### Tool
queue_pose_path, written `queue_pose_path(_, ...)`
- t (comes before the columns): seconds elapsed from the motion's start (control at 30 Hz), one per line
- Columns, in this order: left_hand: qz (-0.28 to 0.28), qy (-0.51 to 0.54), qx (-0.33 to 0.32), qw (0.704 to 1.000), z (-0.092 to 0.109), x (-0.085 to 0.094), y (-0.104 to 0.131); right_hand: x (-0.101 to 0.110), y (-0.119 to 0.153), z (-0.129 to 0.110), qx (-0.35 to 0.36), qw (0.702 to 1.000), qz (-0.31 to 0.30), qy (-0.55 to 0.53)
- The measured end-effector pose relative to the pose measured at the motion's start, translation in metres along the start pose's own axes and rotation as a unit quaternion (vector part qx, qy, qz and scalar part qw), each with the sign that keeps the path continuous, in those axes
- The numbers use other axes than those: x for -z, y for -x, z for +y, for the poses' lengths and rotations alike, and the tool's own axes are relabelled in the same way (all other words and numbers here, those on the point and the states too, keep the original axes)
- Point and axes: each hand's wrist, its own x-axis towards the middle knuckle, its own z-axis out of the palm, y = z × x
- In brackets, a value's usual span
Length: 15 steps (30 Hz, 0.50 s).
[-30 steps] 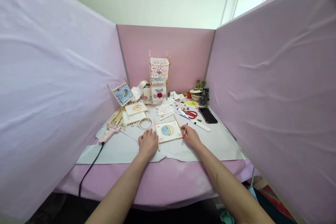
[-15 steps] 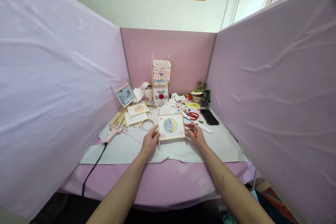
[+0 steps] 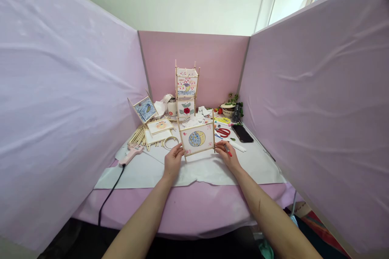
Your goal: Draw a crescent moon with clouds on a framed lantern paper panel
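Head view, held panel: a white paper panel in a pale stick frame (image 3: 197,139), propped up and tilted between the hands, near the front of the table; its blue-and-yellow round drawing and pink marks are in place.
Work done: at twelve o'clock from it, slightly toward eleven, a two-tier tower of stick-framed picture panels (image 3: 186,109) stands upright. A blue picture panel (image 3: 145,110) leans at ten, and an orange picture panel (image 3: 160,126) lies between nine and ten.
Work left: the held panel is apart from the tower. The white panel (image 3: 154,137) under the orange one shows no drawing on its visible part; how much remains, I cannot tell.
Left hand: the left hand (image 3: 173,164) closes thumb and fingers narrowly on the frame's lower corner, at eight o'clock.
Right hand: the right hand (image 3: 228,156) touches the frame's other lower corner at four, fingertips close together, with a red-capped pen (image 3: 230,153) tucked in the fingers.
Nearby: a pink glue gun (image 3: 131,154) at nine, red-handled scissors (image 3: 223,132) near three.
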Motion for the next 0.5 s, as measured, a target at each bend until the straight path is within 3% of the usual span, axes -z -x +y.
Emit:
queue_pose_path(0.27,-0.047,-0.061,-0.02,0.997,0.0,0.002,-0.001,-0.005,0.006,0.0,-0.004,0.99,-0.017,0.138)
queue_pose_path(0.5,-0.117,-0.181,0.009,0.976,0.001,0.011,0.0,-0.005,0.005,0.002,0.003,0.981,-0.026,0.192)
